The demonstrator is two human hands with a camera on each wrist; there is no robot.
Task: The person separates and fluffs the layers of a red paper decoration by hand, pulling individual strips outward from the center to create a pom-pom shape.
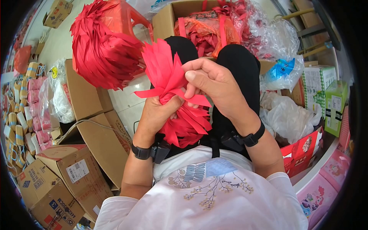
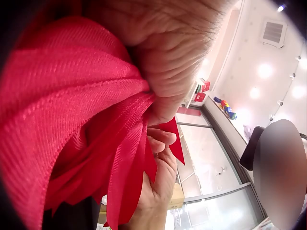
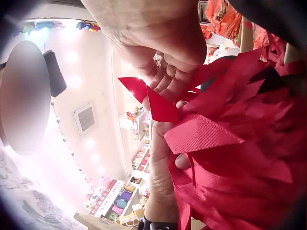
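Observation:
A bundle of red ribbon strips is held above the lap, cinched at its middle, with pointed ends fanning up and down. The left hand grips it around the middle, thumb across the strips. A ribbon band crosses the middle, its ends sticking out to both sides. At the bundle's right side is the right hand, fingers bent close to the band; in the right wrist view the right hand has curled fingers beside a pointed ribbon end. Whether these fingers pinch the ribbon cannot be told.
A large pile of red ribbon lies on a red stool at upper left. Beyond the knees stands a cardboard box with ribbons in bags. Cartons are at left; plastic bags and a green box at right.

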